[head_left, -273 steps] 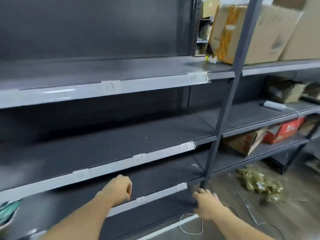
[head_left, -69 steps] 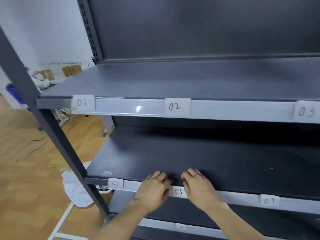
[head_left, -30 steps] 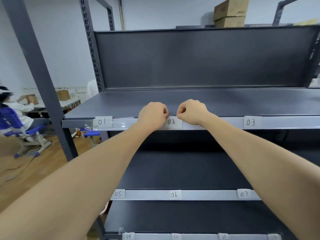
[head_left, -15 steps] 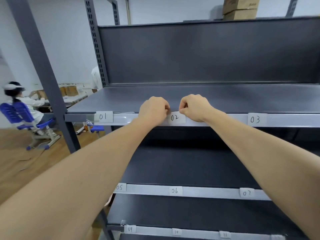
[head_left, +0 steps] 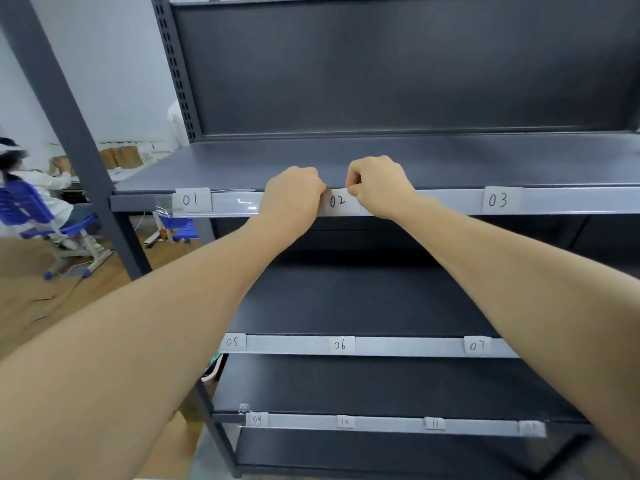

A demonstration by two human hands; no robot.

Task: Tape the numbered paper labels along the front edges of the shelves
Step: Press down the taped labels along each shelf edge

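Observation:
Dark grey shelves carry pale strips along their front edges. On the top shelf's front edge (head_left: 571, 201) sit paper labels 01 (head_left: 192, 199), 02 (head_left: 337, 203) and 03 (head_left: 500, 199). My left hand (head_left: 292, 197) is curled against the left side of label 02, and my right hand (head_left: 377, 187) pinches at its upper right corner. The middle shelf shows labels 05 (head_left: 232, 342), 06 (head_left: 338, 345) and 07 (head_left: 477, 346). Lower down are labels 09 (head_left: 257, 419), 10 (head_left: 345, 421) and 11 (head_left: 435, 423).
A grey upright post (head_left: 69, 116) stands at the left of the rack. Behind it a person (head_left: 38, 188) sits on a blue chair (head_left: 31, 216) on the wooden floor. A further small label (head_left: 531, 427) sits at the right end of the lowest strip.
Both hands went from label 06 on the middle shelf up to label 02 on the top shelf. Over the last second they have stayed at label 02.

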